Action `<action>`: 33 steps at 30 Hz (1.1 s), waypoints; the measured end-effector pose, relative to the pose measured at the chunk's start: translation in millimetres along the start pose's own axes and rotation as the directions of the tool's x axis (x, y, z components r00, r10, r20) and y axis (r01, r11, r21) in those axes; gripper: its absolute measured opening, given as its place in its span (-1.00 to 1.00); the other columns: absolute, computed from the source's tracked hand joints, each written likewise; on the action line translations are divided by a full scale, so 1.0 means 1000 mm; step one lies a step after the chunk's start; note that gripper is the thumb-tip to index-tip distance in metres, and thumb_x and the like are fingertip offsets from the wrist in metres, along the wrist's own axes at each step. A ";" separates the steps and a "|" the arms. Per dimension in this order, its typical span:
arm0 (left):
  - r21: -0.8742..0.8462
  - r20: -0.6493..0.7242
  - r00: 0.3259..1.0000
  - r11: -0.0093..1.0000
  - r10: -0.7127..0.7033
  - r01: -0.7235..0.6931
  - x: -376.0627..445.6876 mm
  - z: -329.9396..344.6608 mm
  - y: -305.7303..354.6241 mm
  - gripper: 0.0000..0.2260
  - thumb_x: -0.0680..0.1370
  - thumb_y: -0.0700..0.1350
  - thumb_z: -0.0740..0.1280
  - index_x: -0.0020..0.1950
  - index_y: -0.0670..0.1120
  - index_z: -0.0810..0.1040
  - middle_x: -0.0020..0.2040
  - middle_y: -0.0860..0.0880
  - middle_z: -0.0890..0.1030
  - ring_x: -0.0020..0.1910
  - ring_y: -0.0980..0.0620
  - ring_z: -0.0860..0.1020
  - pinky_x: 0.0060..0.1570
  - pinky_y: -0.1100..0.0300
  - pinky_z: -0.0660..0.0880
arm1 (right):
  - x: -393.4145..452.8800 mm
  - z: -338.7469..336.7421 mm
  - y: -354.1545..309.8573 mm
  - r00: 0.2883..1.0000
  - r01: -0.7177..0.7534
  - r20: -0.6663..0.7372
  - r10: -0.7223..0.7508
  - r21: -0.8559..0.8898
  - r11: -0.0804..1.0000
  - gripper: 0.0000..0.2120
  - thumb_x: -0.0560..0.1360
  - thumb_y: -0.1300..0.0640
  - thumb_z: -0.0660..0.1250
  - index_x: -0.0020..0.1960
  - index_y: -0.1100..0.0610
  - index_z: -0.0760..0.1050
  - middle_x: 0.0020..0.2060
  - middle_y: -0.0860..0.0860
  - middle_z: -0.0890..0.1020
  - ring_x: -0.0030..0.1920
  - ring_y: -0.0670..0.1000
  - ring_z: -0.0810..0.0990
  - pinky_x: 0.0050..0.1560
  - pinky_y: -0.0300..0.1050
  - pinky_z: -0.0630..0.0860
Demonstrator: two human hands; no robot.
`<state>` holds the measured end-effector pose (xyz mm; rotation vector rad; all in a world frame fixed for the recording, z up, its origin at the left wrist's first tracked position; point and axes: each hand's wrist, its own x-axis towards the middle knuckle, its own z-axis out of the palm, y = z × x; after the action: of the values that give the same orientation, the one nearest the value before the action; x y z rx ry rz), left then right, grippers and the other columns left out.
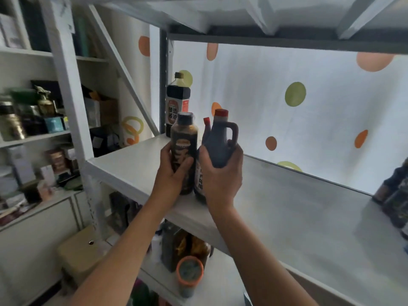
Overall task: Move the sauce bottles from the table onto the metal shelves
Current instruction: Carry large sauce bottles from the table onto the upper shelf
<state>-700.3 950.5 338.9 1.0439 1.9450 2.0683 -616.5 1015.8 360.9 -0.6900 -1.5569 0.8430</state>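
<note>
Holding a brown bottle (184, 151) in the left hand (174, 171) and a handled jug (220, 142) in the right hand (220, 173), each grip clamped, the person seems to place both near the front edge of the metal shelf (298, 208), and next should release them.

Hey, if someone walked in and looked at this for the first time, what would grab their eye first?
Most likely the two hands at the centre: the left hand grips a dark squeeze bottle, while the right hand holds a red-capped jug with a handle along with another bottle beside it, at the front edge of the white metal shelf. Behind them glows a backlit curtain with orange and green dots, and a tall soy sauce bottle stands at the shelf's back left corner.
</note>
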 end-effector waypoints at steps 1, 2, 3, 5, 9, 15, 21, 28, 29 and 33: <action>0.023 0.012 1.000 1.000 -0.010 0.010 -0.001 -0.004 -0.003 -0.47 0.56 0.04 0.34 0.47 0.15 0.18 0.32 0.16 0.40 0.30 0.13 0.41 0.31 0.08 0.42 | -0.002 -0.001 0.003 1.000 0.000 0.017 0.000 0.010 1.000 -0.46 0.40 -0.26 0.41 0.27 -0.17 0.28 0.09 -0.20 0.49 0.01 -0.14 0.56 0.02 -0.13 0.63; 0.080 0.006 1.000 0.997 -0.014 0.013 0.000 -0.007 -0.006 -0.42 0.53 0.04 0.38 0.47 0.15 0.19 0.37 0.09 0.35 0.33 0.09 0.39 0.33 0.03 0.41 | -0.001 -0.003 0.005 0.999 -0.002 0.052 0.001 0.023 1.000 -0.43 0.40 -0.25 0.43 0.29 -0.15 0.27 0.11 -0.18 0.49 0.03 -0.14 0.55 -0.01 -0.15 0.63; 0.162 -0.007 1.000 0.987 -0.007 0.008 0.000 -0.012 -0.010 -0.37 0.49 0.04 0.43 0.48 0.14 0.20 0.39 0.04 0.30 0.35 0.06 0.38 0.34 0.01 0.42 | 0.000 -0.005 0.007 0.995 -0.011 0.098 0.007 0.036 0.999 -0.40 0.40 -0.24 0.45 0.31 -0.14 0.26 0.13 -0.15 0.49 0.05 -0.14 0.55 -0.02 -0.19 0.62; 0.310 -0.012 1.000 0.951 0.017 -0.012 0.000 -0.019 -0.011 -0.29 0.44 0.03 0.50 0.49 0.15 0.20 0.37 -0.01 0.30 0.32 0.01 0.41 0.30 0.05 0.44 | -0.001 -0.010 0.012 0.983 -0.023 0.181 0.016 0.038 0.999 -0.36 0.40 -0.21 0.47 0.34 -0.14 0.23 0.17 -0.09 0.52 0.08 -0.07 0.57 -0.06 -0.25 0.58; 0.387 0.004 0.999 0.921 0.054 -0.051 0.006 -0.029 -0.008 -0.33 0.39 0.02 0.54 0.43 0.07 0.33 0.26 0.00 0.50 0.19 0.01 0.52 0.15 0.11 0.48 | -0.001 -0.014 0.017 0.972 -0.035 0.233 0.035 -0.005 0.999 -0.31 0.42 -0.17 0.47 0.40 -0.09 0.19 0.17 -0.06 0.54 0.06 -0.04 0.58 -0.11 -0.34 0.53; 0.311 0.083 0.996 0.950 0.008 -0.034 0.030 -0.033 -0.012 -0.45 0.42 -0.07 0.53 0.33 -0.07 0.39 0.26 -0.04 0.57 0.21 -0.06 0.56 0.18 0.09 0.47 | 0.012 0.000 0.019 0.943 -0.207 0.262 0.207 -0.029 0.978 -0.44 0.45 -0.15 0.44 0.32 0.00 0.28 0.09 -0.07 0.55 0.08 0.01 0.57 -0.11 -0.17 0.56; 0.220 0.190 0.981 0.975 -0.038 -0.005 0.078 -0.031 -0.029 -0.49 0.45 -0.14 0.50 0.35 -0.08 0.40 0.28 -0.05 0.57 0.23 -0.06 0.56 0.23 0.01 0.47 | 0.034 0.029 0.035 0.957 -0.180 0.210 0.199 -0.105 0.978 -0.51 0.46 -0.17 0.42 0.24 -0.04 0.27 0.10 -0.03 0.56 0.07 0.06 0.58 -0.02 0.02 0.61; 0.184 0.246 0.969 0.983 -0.030 -0.017 0.136 -0.016 -0.051 -0.53 0.46 -0.14 0.49 0.33 -0.06 0.45 0.24 0.01 0.58 0.09 0.08 0.54 -0.05 0.30 0.42 | 0.075 0.056 0.062 0.959 -0.181 0.209 0.193 -0.075 0.981 -0.43 0.48 -0.13 0.41 0.35 0.05 0.27 0.11 -0.02 0.55 0.07 0.06 0.55 -0.20 -0.14 0.49; 0.177 0.248 0.968 0.984 -0.030 -0.015 0.143 -0.013 -0.055 -0.54 0.46 -0.15 0.49 0.33 -0.06 0.45 0.23 0.02 0.58 0.08 0.09 0.54 -0.13 0.35 0.40 | 0.081 0.060 0.068 0.959 -0.182 0.206 0.194 -0.075 0.980 -0.43 0.47 -0.13 0.42 0.34 0.05 0.28 0.10 -0.02 0.55 0.06 0.06 0.56 -0.15 -0.10 0.51; 0.168 0.243 0.969 0.986 -0.038 -0.004 0.173 0.004 -0.071 -0.54 0.48 -0.17 0.47 0.34 -0.07 0.43 0.18 0.05 0.56 0.06 0.13 0.50 -0.19 0.43 0.36 | 0.109 0.075 0.086 0.956 -0.196 0.207 0.207 -0.073 0.978 -0.43 0.46 -0.15 0.42 0.33 0.03 0.28 0.11 -0.04 0.56 0.08 0.06 0.56 0.00 0.00 0.56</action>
<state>-854.7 1056.2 341.9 1.2445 2.0165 1.6943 -709.2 1142.7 347.0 -0.8282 -1.7254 1.0597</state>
